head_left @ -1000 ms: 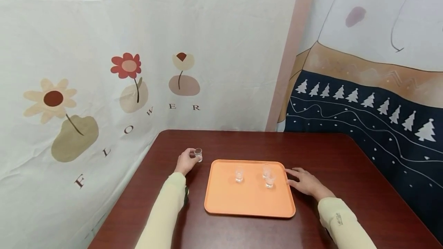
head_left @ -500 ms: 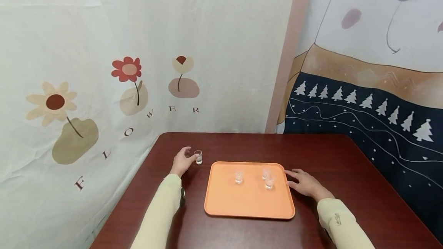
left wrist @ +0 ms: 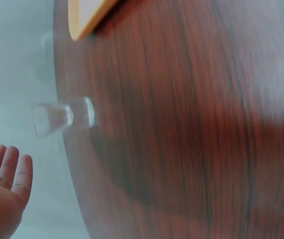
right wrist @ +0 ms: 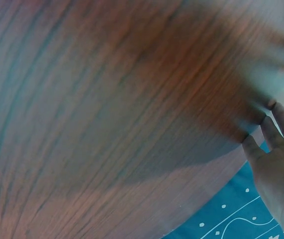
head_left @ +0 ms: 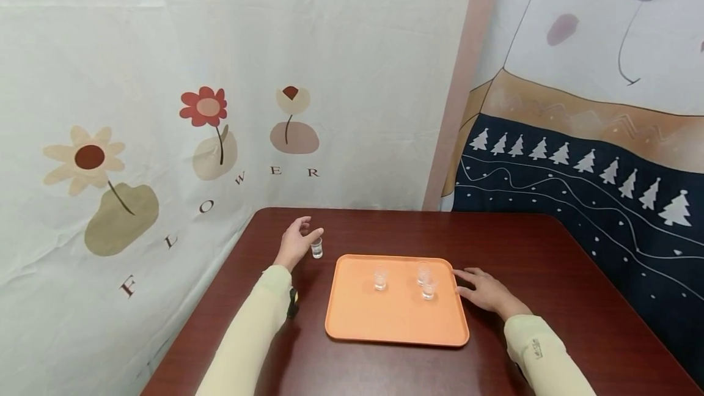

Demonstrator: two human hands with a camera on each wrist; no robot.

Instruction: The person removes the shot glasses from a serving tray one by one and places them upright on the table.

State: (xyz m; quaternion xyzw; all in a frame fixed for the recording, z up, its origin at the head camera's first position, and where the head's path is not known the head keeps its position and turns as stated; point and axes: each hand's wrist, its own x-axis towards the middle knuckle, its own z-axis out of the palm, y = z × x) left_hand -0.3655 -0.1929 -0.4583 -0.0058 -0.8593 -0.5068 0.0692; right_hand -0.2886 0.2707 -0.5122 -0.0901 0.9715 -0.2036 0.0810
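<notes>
A small clear shot glass (head_left: 316, 249) (left wrist: 62, 118) stands on the dark wooden table (head_left: 550, 274) just left of the orange tray (head_left: 396, 322). My left hand (head_left: 296, 241) (left wrist: 5, 194) hovers beside and slightly above it, fingers spread and apart from the glass. Three more clear shot glasses stand on the tray: one (head_left: 380, 277) near its middle and two (head_left: 426, 280) close together at its right. My right hand (head_left: 483, 289) (right wrist: 276, 164) lies flat on the table at the tray's right edge, fingers straight.
A white cloth with flower prints (head_left: 209, 121) hangs behind and left of the table. A dark blue cloth with white trees (head_left: 577, 164) hangs at the right. The table's left edge runs close to my left forearm.
My left hand set the shot glass down on the table left of the tray, let go, and lifted slightly away. The right hand has stayed in place.
</notes>
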